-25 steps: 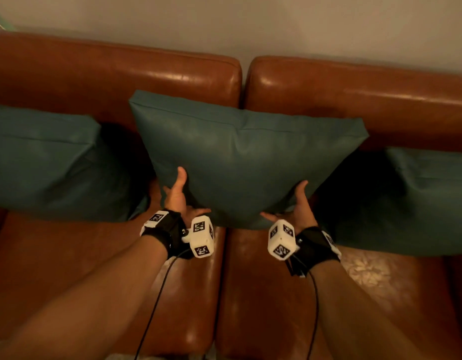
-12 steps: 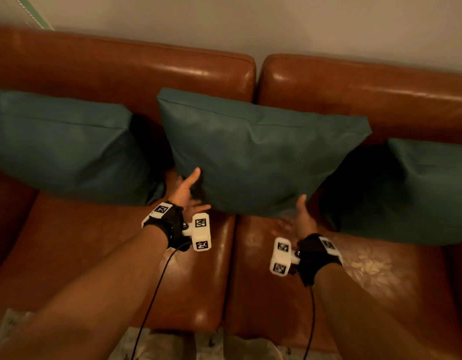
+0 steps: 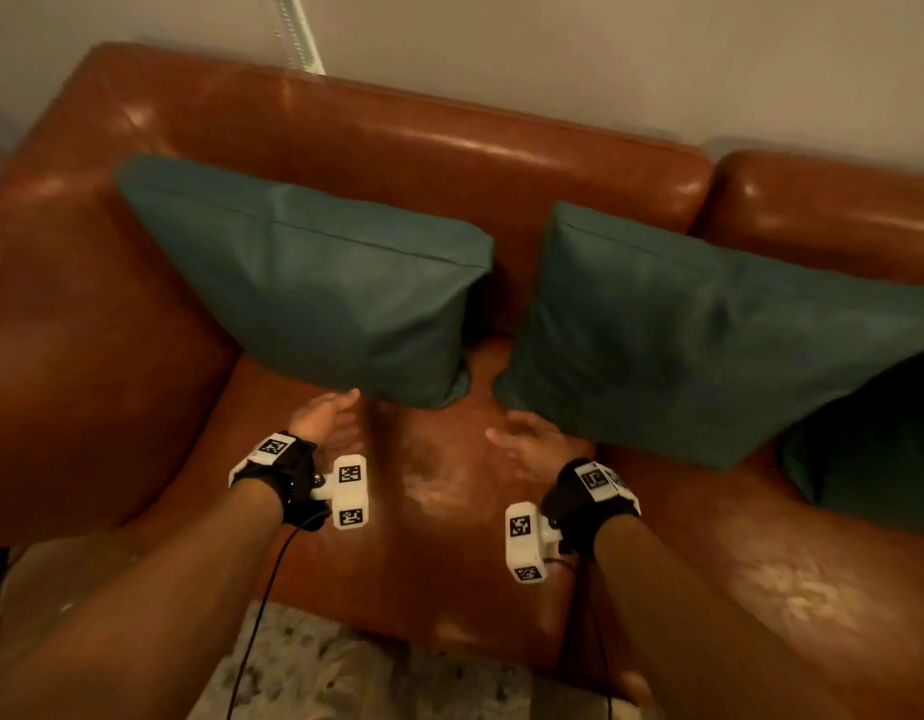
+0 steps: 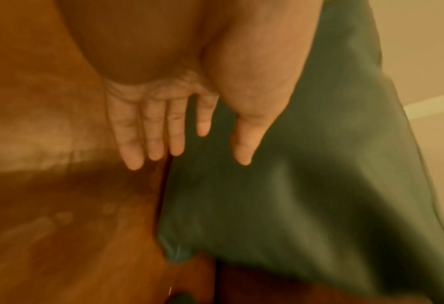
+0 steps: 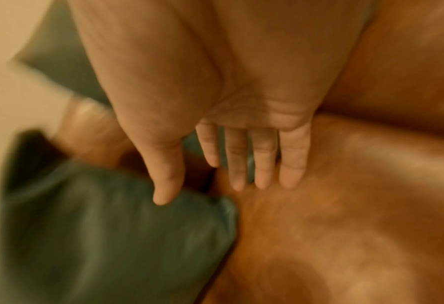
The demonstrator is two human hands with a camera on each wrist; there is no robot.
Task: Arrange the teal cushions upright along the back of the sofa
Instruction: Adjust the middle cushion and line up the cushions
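Three teal cushions lean upright against the back of the brown leather sofa (image 3: 449, 148): the left cushion (image 3: 304, 283), the middle cushion (image 3: 699, 345) and a shadowed right cushion (image 3: 875, 449), cut off by the frame. My left hand (image 3: 327, 420) hovers open just below the left cushion's lower edge. Its thumb lies over the left cushion (image 4: 293, 185) in the left wrist view, where the left hand (image 4: 197, 156) has straight fingers. My right hand (image 3: 527, 441) is open by the middle cushion's lower left corner. In the right wrist view the right hand (image 5: 203, 193) holds nothing, beside a blurred cushion corner (image 5: 98, 236).
The sofa's left armrest (image 3: 85, 330) rises beside the left cushion. A bare seat (image 3: 439, 511) lies under both hands. A patterned rug (image 3: 345, 667) shows at the front edge, and a pale wall (image 3: 605, 54) stands behind the sofa.
Both hands have let go of the middle cushion, which stays leaning on the backrest. They have moved left and lower, toward the gap between the left and middle cushions. My view has swung left.
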